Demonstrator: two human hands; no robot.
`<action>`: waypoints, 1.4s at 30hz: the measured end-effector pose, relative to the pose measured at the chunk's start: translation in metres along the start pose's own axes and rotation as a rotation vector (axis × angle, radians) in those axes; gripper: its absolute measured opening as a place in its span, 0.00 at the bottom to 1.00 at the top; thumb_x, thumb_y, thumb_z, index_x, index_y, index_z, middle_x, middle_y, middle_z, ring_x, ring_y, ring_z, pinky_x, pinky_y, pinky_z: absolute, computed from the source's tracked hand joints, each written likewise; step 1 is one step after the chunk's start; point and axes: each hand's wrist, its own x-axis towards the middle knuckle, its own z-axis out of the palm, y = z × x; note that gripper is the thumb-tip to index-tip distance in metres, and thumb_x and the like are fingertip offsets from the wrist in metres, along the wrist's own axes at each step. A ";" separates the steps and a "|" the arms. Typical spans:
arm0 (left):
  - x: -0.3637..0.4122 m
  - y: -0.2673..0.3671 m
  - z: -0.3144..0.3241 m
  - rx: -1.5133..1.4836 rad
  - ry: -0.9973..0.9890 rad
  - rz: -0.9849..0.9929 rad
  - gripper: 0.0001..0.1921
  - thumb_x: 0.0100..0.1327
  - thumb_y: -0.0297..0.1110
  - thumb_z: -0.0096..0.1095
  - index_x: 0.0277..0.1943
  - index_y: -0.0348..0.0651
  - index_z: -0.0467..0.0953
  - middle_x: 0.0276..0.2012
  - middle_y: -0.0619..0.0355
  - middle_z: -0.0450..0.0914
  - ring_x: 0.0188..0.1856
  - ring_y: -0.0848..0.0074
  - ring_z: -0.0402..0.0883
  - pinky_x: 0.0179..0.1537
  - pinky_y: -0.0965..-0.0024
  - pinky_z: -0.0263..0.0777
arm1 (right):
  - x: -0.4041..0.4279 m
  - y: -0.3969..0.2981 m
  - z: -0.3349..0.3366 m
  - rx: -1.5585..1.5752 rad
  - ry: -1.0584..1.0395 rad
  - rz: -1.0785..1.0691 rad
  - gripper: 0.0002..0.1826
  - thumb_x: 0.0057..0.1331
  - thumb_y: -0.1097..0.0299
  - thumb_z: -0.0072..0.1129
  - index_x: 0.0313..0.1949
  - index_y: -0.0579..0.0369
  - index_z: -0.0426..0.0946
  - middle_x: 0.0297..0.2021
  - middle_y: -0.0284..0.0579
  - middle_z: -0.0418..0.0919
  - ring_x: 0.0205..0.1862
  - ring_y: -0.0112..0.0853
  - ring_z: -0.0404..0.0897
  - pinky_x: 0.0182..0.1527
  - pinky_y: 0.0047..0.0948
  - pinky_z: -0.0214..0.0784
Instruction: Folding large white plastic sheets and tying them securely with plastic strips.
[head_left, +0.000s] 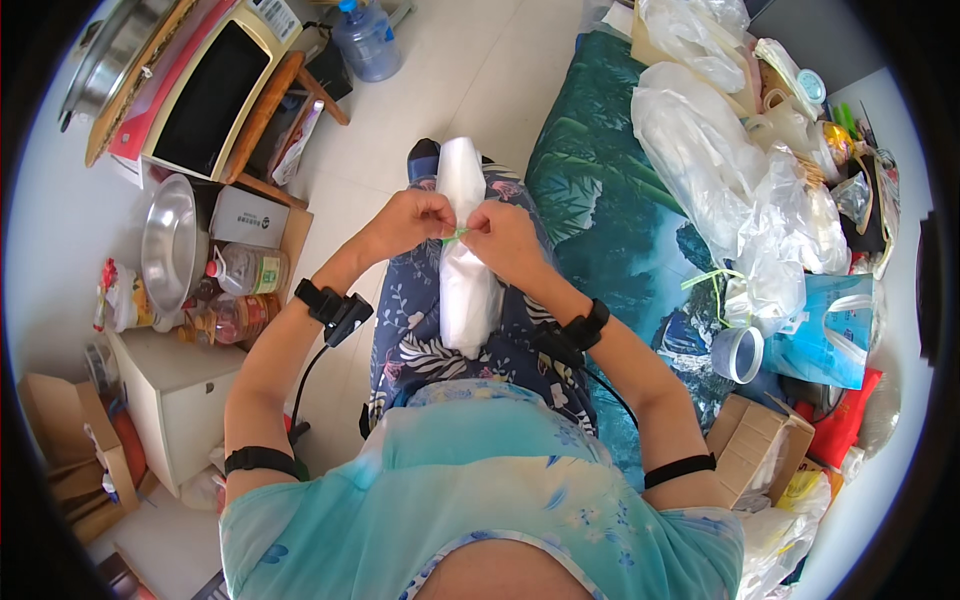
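Across my lap lies a long bundle of white plastic film (466, 307), narrowed at the middle where a thin green tie (454, 236) goes across it. My left hand (420, 221) pinches the tie from the left side with thumb and fingertips. From the right, my right hand (506, 236) pinches it too, its fingertips close to the left ones. Whether the tie is knotted cannot be made out. More green strips (712, 279) lie on the covered surface to my right.
A dark green printed cloth (592, 150) covers that surface, bearing clear plastic bags (690, 157), a white tub (738, 355) and a blue bag (817, 330). Left are a microwave (210, 97), a metal basin (169, 244), bottles (251, 268) and a white cabinet (187, 397). A water jug (369, 45) stands ahead.
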 end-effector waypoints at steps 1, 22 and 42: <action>-0.001 0.000 0.000 -0.002 0.005 0.004 0.02 0.59 0.18 0.59 0.33 0.34 0.76 0.28 0.62 0.77 0.33 0.83 0.74 0.38 0.78 0.70 | -0.002 -0.002 0.000 0.046 0.041 0.016 0.07 0.49 0.67 0.61 0.25 0.56 0.77 0.27 0.49 0.79 0.32 0.45 0.79 0.36 0.41 0.71; 0.001 -0.001 0.001 -0.054 0.010 -0.007 0.03 0.55 0.17 0.60 0.32 0.33 0.76 0.28 0.60 0.79 0.33 0.80 0.77 0.39 0.77 0.72 | -0.006 -0.003 0.006 -0.150 0.209 -0.244 0.05 0.48 0.77 0.55 0.27 0.57 0.75 0.28 0.52 0.74 0.31 0.49 0.76 0.34 0.45 0.67; -0.004 -0.035 -0.008 0.004 0.107 -0.021 0.05 0.54 0.21 0.66 0.30 0.35 0.74 0.24 0.59 0.78 0.28 0.81 0.76 0.31 0.77 0.72 | -0.010 0.018 0.013 0.000 0.228 -0.230 0.04 0.48 0.79 0.54 0.25 0.56 0.73 0.23 0.53 0.75 0.26 0.49 0.77 0.29 0.40 0.68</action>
